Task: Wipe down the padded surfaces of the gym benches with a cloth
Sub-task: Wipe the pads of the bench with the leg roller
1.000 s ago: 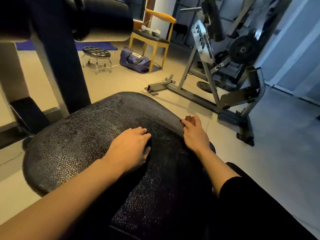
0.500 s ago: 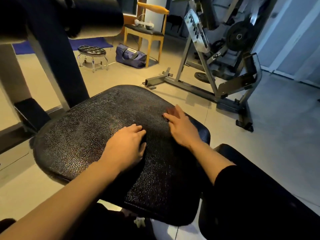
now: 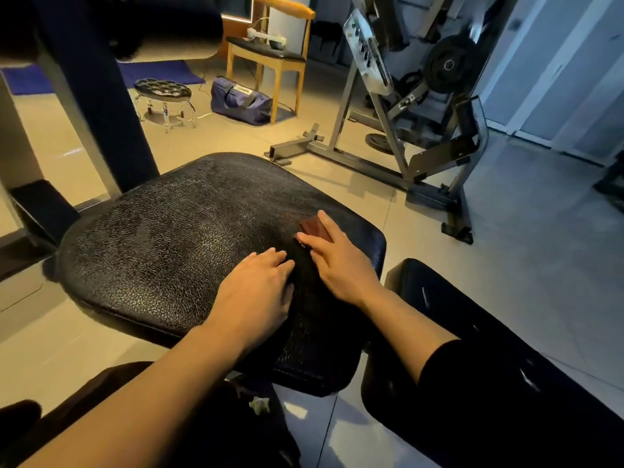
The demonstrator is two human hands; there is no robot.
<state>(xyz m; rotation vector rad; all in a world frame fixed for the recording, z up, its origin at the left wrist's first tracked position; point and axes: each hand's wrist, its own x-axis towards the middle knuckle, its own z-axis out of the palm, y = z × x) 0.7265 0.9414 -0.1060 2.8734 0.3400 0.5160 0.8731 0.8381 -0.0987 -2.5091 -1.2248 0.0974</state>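
A black, cracked-leather bench pad (image 3: 162, 238) fills the middle of the view. My left hand (image 3: 260, 292) rests flat on its near right part, fingers relaxed and holding nothing. Just to its right, my right hand (image 3: 337, 261) presses straight fingers down on a small dark reddish-brown cloth (image 3: 314, 228), which peeks out past the fingertips. Most of the cloth is hidden beneath the hand. A second dark pad (image 3: 425, 285) lies at the lower right, partly behind my sleeved right forearm.
A dark upright post (image 3: 91, 113) and a roller pad (image 3: 162, 28) stand at the far left. Across the tiled floor are a small tufted stool (image 3: 163, 87), a blue bag (image 3: 241, 99), a wooden chair (image 3: 270, 52) and a weight machine (image 3: 405, 130).
My right hand slid from the pad's right edge inward toward my left hand, and the cloth now shows under its fingers. My left hand stayed put. The view drew back slightly.
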